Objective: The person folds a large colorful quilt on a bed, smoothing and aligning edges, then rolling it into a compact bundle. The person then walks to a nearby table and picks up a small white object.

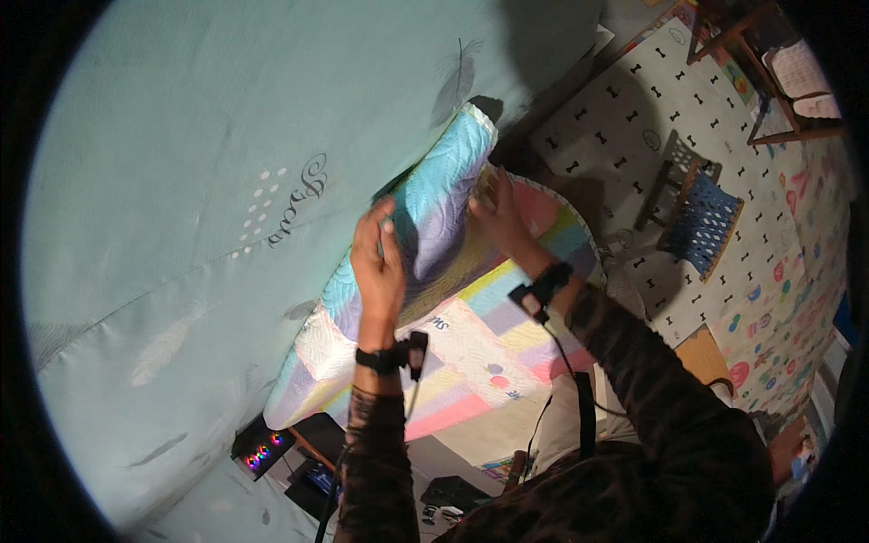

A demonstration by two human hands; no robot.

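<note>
A multicoloured quilted blanket (482, 319) with pastel patchwork hangs over the edge of a bed covered by a pale green sheet (170, 170) with a feather print. One part of the blanket, turquoise and purple, is folded up over the rest. My left hand (378, 261) lies against the blanket's turquoise edge, fingers near the sheet; whether it grips cloth is unclear. My right hand (501, 217) is at the other side of the folded part, fingers spread around its edge. Both wrists wear black straps with small devices and cables.
A small stool with blue woven webbing (705, 220) stands on a floor mat with a bone print (679, 102). Wooden-framed furniture with a light cushion (798, 71) is at the top right. A black box with coloured lights (261, 448) and a black bag (451, 492) lie lower down.
</note>
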